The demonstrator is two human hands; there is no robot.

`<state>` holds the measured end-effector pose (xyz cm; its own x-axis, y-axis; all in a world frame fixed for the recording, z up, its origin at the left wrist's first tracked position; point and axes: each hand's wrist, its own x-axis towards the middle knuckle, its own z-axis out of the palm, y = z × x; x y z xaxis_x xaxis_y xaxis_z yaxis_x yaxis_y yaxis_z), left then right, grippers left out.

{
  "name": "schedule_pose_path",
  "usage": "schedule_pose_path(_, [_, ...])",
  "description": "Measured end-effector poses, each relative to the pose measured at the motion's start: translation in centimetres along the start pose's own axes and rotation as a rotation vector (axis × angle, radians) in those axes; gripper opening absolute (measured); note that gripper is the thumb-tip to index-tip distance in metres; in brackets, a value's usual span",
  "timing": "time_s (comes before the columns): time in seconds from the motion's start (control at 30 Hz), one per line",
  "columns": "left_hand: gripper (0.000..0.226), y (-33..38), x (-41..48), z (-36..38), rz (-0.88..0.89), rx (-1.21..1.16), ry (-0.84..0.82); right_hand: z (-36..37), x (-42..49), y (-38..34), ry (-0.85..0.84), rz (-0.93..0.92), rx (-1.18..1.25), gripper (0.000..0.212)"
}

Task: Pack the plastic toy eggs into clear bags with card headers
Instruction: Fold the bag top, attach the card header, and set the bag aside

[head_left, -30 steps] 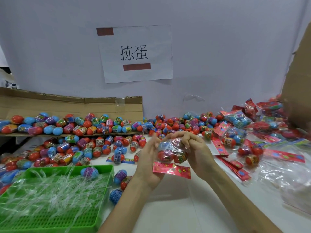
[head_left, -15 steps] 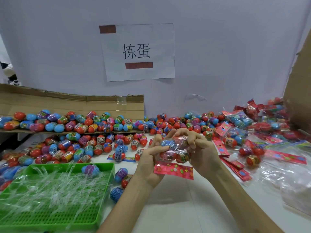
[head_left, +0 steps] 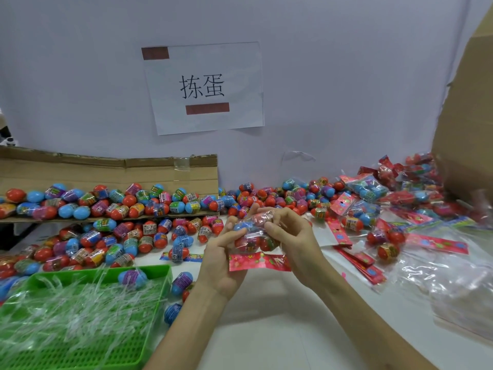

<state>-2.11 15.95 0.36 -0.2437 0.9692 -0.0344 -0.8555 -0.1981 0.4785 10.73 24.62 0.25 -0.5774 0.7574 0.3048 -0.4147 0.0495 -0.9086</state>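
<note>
A clear bag [head_left: 254, 231] filled with several red and blue toy eggs hangs between both hands above the table, its red card header [head_left: 257, 261] pointing down. My left hand [head_left: 221, 259] cups the bag from the left, fingers stretched along its side. My right hand [head_left: 290, 241] grips it from the right with curled fingers over the top. Loose toy eggs [head_left: 149, 231] lie heaped across the table behind the hands. Filled bags [head_left: 370, 188] pile up at the right.
A green plastic basket [head_left: 112, 340] of clear strips stands at the front left. A cardboard flap [head_left: 106, 169] carries more eggs at the left. Flat red headers [head_left: 360, 260] and empty clear bags [head_left: 453, 284] lie at the right. A cardboard box wall [head_left: 469, 124] rises at far right.
Both hands have loosened slightly on the filled bag: the left fingers straightened along its side and the right fingers spread a little. The bag stays in the same spot.
</note>
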Motion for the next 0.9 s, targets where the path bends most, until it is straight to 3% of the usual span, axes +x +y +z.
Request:
schedule_pose_path(0.1, [0.037, -0.2, -0.1, 0.1, 0.010, -0.010, -0.024, 0.1, 0.0, 0.1, 0.010, 0.103, 0.161, 0.004])
schedule_pose_path(0.23, [0.034, -0.1, -0.2, 0.0, 0.004, 0.042, -0.116, 0.2, -0.1, 0.5, -0.043, 0.171, 0.281, 0.032])
schedule_pose_path(0.43, [0.031, 0.1, -0.4, 0.2, 0.026, 0.056, -0.048, 0.1, -0.1, 0.8, -0.071, 0.251, 0.398, 0.039])
schedule_pose_path(0.53, [0.039, 0.4, -0.5, 0.2, 0.025, 0.057, -0.009, -0.1, -0.1, 0.8, -0.082, 0.251, 0.422, 0.044])
schedule_pose_path(0.9, [0.039, 0.8, -0.8, 0.4, 0.024, 0.018, -0.015, -1.4, 0.3, 0.9, -0.171, 0.196, 0.450, 0.055])
